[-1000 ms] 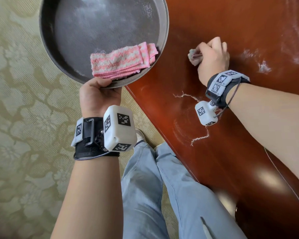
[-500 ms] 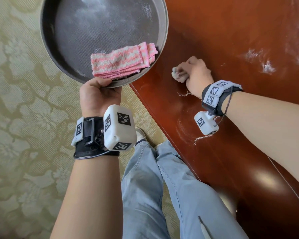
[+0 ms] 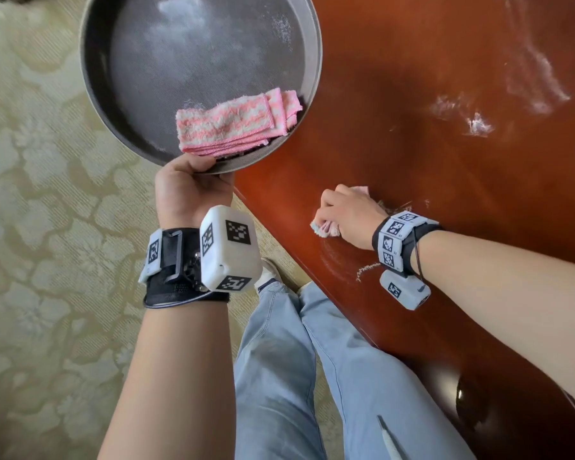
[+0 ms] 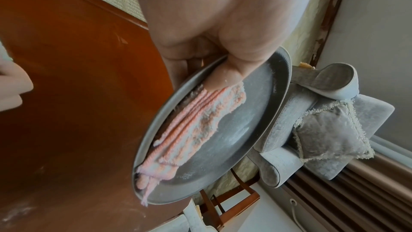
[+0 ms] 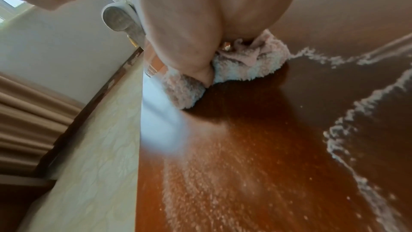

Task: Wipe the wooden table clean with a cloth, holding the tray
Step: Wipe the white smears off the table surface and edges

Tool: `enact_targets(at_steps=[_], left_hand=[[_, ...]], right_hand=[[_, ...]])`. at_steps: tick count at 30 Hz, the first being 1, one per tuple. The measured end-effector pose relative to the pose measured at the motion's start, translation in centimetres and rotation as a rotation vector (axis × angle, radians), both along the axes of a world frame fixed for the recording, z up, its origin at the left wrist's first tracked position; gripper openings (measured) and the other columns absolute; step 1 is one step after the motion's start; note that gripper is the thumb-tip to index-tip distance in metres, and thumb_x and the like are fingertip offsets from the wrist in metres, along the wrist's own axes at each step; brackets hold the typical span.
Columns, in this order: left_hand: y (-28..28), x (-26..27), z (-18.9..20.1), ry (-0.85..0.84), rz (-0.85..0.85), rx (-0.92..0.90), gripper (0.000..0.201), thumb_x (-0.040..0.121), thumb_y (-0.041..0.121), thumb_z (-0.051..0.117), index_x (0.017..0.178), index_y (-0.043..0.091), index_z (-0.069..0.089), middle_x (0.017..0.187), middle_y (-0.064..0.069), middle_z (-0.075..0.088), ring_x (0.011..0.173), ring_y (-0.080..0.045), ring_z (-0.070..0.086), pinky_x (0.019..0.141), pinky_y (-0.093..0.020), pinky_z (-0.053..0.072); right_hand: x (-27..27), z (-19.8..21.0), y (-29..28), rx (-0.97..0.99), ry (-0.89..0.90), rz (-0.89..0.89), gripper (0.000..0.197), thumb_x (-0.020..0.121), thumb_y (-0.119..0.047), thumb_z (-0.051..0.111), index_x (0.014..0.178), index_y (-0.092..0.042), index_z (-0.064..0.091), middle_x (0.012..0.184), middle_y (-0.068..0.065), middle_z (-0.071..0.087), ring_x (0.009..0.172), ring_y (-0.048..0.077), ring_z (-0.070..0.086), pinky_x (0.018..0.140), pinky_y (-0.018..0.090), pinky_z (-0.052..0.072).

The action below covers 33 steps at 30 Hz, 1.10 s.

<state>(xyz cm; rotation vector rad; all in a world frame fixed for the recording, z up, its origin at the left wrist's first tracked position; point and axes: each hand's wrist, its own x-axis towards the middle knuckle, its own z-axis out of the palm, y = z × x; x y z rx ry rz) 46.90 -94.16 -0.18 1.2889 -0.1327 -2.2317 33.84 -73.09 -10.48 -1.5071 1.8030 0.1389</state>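
Observation:
My left hand (image 3: 193, 190) grips the near rim of a round grey tray (image 3: 120, 38), held level beside the table's edge, thumb over the rim (image 4: 231, 75). A folded pink-and-white cloth (image 3: 233, 124) lies in the tray (image 4: 274, 108) near my thumb; the same folded cloth (image 4: 196, 130) shows in the left wrist view. My right hand (image 3: 346, 214) grips a bunched pink cloth (image 3: 326, 229) and presses it on the red-brown wooden table (image 3: 412, 78), close to its near edge. White powder (image 3: 475, 124) streaks the table; in the right wrist view the bunched cloth (image 5: 245, 66) sits among the powder (image 5: 338, 135).
Patterned cream carpet (image 3: 37, 194) lies left of the table edge (image 3: 312, 277). My legs in light blue jeans (image 3: 312, 376) stand against that edge. A grey armchair with a cushion (image 4: 330, 130) and brown curtains (image 4: 356, 191) are beyond the tray.
My right hand has dragged the bunched cloth across the table toward me and the near edge, sweeping powder along. The left hand and tray have stayed put.

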Motion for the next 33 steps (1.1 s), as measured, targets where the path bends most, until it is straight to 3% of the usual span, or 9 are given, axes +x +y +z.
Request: enact_targets(at_steps=[3, 5, 8, 11, 15, 18, 27, 30, 33], left_hand=[[1.0, -1.8, 0.2, 0.009, -0.031, -0.017, 0.038, 0.059, -0.012, 0.035, 0.087, -0.003, 0.059, 0.093, -0.017, 0.068, 0.091, -0.033, 0.067, 0.079, -0.035, 0.059], [1.7, -3.3, 0.2, 0.005, -0.046, -0.002, 0.037, 0.059, -0.013, 0.035, 0.084, -0.003, 0.06, 0.09, -0.016, 0.068, 0.088, -0.032, 0.068, 0.075, -0.034, 0.06], [2.7, -5.5, 0.0, 0.003, -0.076, 0.02, 0.035, 0.059, -0.013, 0.034, 0.079, -0.002, 0.06, 0.086, -0.015, 0.069, 0.081, -0.03, 0.069, 0.067, -0.031, 0.059], [3.4, -7.5, -0.1, -0.01, -0.116, 0.024, 0.037, 0.059, -0.012, 0.034, 0.082, -0.003, 0.061, 0.088, -0.015, 0.069, 0.084, -0.031, 0.069, 0.077, -0.034, 0.06], [4.1, -9.5, -0.3, -0.021, -0.13, 0.028, 0.037, 0.057, -0.012, 0.034, 0.076, -0.004, 0.065, 0.092, -0.017, 0.068, 0.091, -0.033, 0.067, 0.104, -0.038, 0.048], [4.2, -10.2, -0.5, -0.026, -0.126, 0.02, 0.037, 0.058, -0.012, 0.034, 0.082, -0.003, 0.062, 0.088, -0.016, 0.069, 0.086, -0.032, 0.069, 0.094, -0.037, 0.054], [3.4, -9.9, -1.4, -0.037, -0.121, 0.029, 0.035, 0.058, -0.012, 0.034, 0.065, -0.004, 0.067, 0.084, -0.015, 0.069, 0.08, -0.031, 0.071, 0.077, -0.036, 0.059], [3.0, -9.6, -1.6, -0.042, -0.115, 0.033, 0.037, 0.059, -0.013, 0.035, 0.081, -0.003, 0.064, 0.09, -0.017, 0.069, 0.086, -0.033, 0.069, 0.084, -0.038, 0.058], [2.6, -9.5, -1.8, -0.046, -0.104, 0.037, 0.038, 0.058, -0.013, 0.036, 0.085, -0.002, 0.061, 0.096, -0.016, 0.066, 0.092, -0.033, 0.066, 0.087, -0.038, 0.057]], right_hand=[[-0.4, 0.4, 0.5, 0.01, -0.084, -0.075, 0.031, 0.086, -0.003, 0.052, 0.102, -0.029, 0.06, 0.106, -0.008, 0.043, 0.1, 0.015, 0.04, 0.075, 0.029, 0.033], [-1.9, 0.4, 0.5, -0.075, -0.207, -0.385, 0.024, 0.087, -0.008, 0.05, 0.094, -0.028, 0.061, 0.099, -0.008, 0.047, 0.092, 0.014, 0.047, 0.074, 0.029, 0.038], [-5.4, 0.0, 0.6, -0.317, -0.314, -0.858, 0.034, 0.084, -0.001, 0.046, 0.081, -0.033, 0.06, 0.098, -0.004, 0.061, 0.096, 0.015, 0.061, 0.092, 0.037, 0.049], [-9.4, 0.5, 1.9, -0.408, -0.171, -1.173, 0.04, 0.083, 0.0, 0.045, 0.089, -0.037, 0.057, 0.107, 0.006, 0.058, 0.102, 0.022, 0.061, 0.094, 0.038, 0.049], [-12.9, 0.1, 4.2, -0.368, 0.159, -1.235, 0.037, 0.082, 0.006, 0.046, 0.109, -0.014, 0.062, 0.113, 0.011, 0.052, 0.104, 0.03, 0.055, 0.082, 0.036, 0.048], [-13.1, -0.8, 4.9, -0.306, 0.232, -1.239, 0.038, 0.082, 0.005, 0.048, 0.112, -0.013, 0.06, 0.115, 0.012, 0.052, 0.107, 0.032, 0.053, 0.078, 0.04, 0.05], [-11.7, -2.6, 3.2, -0.336, 0.291, -1.106, 0.049, 0.081, 0.011, 0.048, 0.119, -0.015, 0.063, 0.114, 0.011, 0.054, 0.096, 0.031, 0.052, 0.072, 0.038, 0.048], [-11.7, -2.7, 2.0, -0.383, 0.238, -1.062, 0.046, 0.079, 0.011, 0.047, 0.113, -0.014, 0.066, 0.11, 0.01, 0.055, 0.093, 0.03, 0.05, 0.071, 0.035, 0.046], [-10.8, -2.6, 1.0, -0.401, 0.174, -0.957, 0.04, 0.077, 0.01, 0.047, 0.103, -0.013, 0.067, 0.102, 0.007, 0.054, 0.09, 0.026, 0.048, 0.074, 0.034, 0.046]])
